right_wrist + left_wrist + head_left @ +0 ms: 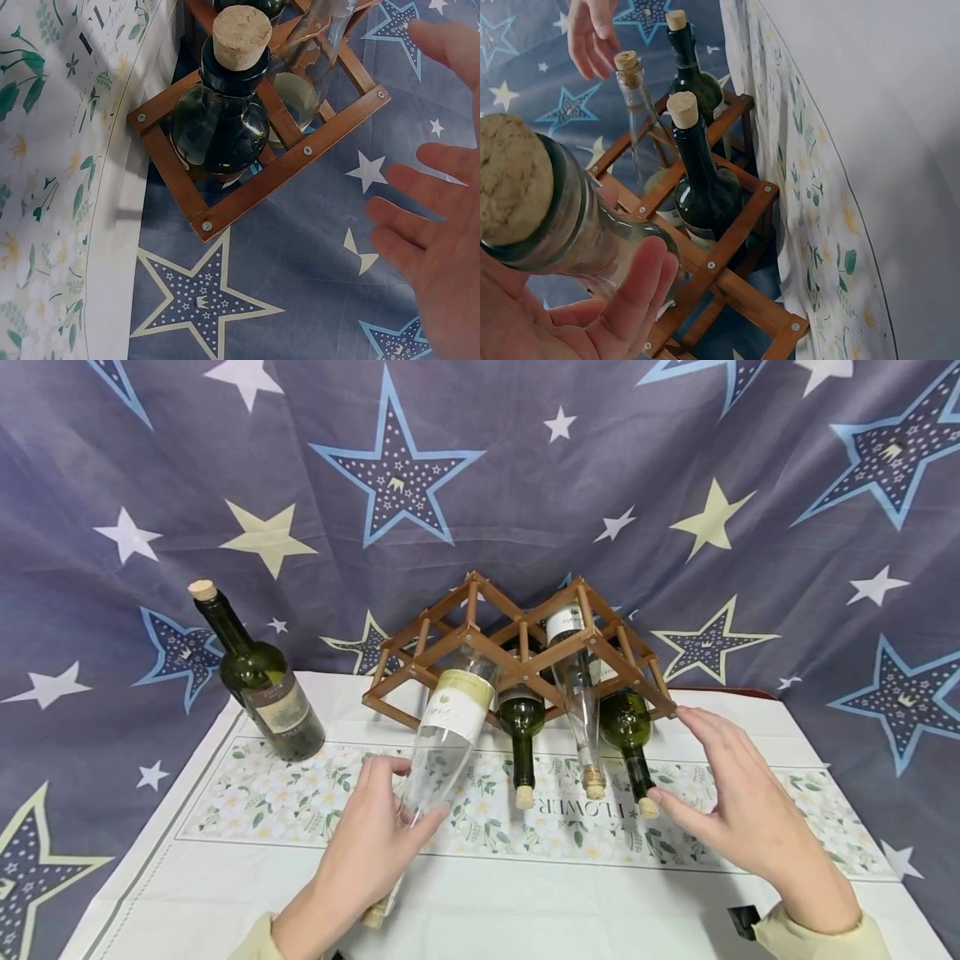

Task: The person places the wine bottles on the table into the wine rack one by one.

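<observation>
My left hand (pixel 375 831) holds a clear glass wine bottle (pixel 450 718) with a white and gold label, fingers and thumb around its lower neck. Its cork (pixel 514 180) points toward me, while its base reaches the upper left opening of the wooden wine rack (pixel 525 668). My right hand (pixel 738 802) stands with spread fingers beside the rack's right end, holding nothing. Nearest to it lies a green bottle (pixel 626 722) in the rack. Another clear bottle (pixel 573 677) and a second green bottle (pixel 521 714) also rest there, corks forward.
A dark green corked bottle (pixel 281 702) with a picture label stands upright at the left. The white table (pixel 540 902) carries a floral runner (pixel 300 802) under the rack. Behind hangs a blue-grey star-patterned cloth (pixel 510 510).
</observation>
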Demonstrator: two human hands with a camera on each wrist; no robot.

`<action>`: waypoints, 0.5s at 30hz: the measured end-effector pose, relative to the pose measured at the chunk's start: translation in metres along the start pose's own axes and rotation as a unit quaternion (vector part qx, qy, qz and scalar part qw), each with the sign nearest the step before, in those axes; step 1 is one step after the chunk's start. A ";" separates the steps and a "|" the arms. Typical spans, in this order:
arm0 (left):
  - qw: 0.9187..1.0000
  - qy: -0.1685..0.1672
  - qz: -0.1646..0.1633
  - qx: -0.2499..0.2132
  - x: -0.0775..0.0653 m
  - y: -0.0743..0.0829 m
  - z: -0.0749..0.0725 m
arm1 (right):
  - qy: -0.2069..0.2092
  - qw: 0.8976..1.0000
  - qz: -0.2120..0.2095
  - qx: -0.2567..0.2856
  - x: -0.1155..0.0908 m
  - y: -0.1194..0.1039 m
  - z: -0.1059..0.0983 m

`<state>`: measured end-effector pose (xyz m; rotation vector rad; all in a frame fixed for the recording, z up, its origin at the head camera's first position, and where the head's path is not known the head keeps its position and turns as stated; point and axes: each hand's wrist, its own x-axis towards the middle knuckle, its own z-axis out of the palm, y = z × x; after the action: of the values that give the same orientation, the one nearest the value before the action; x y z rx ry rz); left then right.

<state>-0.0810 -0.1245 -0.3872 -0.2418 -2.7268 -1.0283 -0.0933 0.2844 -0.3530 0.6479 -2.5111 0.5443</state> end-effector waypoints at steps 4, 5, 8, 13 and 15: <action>1.000 0.005 -0.003 -0.002 0.004 0.003 0.001 | -0.008 1.000 0.005 -0.005 0.000 0.003 0.001; 1.000 0.007 -0.003 -0.001 0.005 0.003 0.002 | -0.011 1.000 0.007 -0.006 0.000 0.004 0.002; 1.000 0.011 0.001 -0.004 0.008 0.005 0.003 | -0.014 1.000 0.013 -0.010 -0.001 0.008 0.004; 1.000 0.009 -0.002 -0.020 0.012 0.009 0.006 | -0.021 0.999 0.019 -0.017 -0.003 0.015 0.006; 1.000 0.011 -0.002 -0.023 0.013 0.011 0.008 | -0.024 0.999 0.021 -0.019 -0.004 0.016 0.006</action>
<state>-0.0925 -0.1098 -0.3825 -0.2303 -2.6872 -1.0892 -0.1007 0.2960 -0.3647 0.6025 -2.5793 0.4996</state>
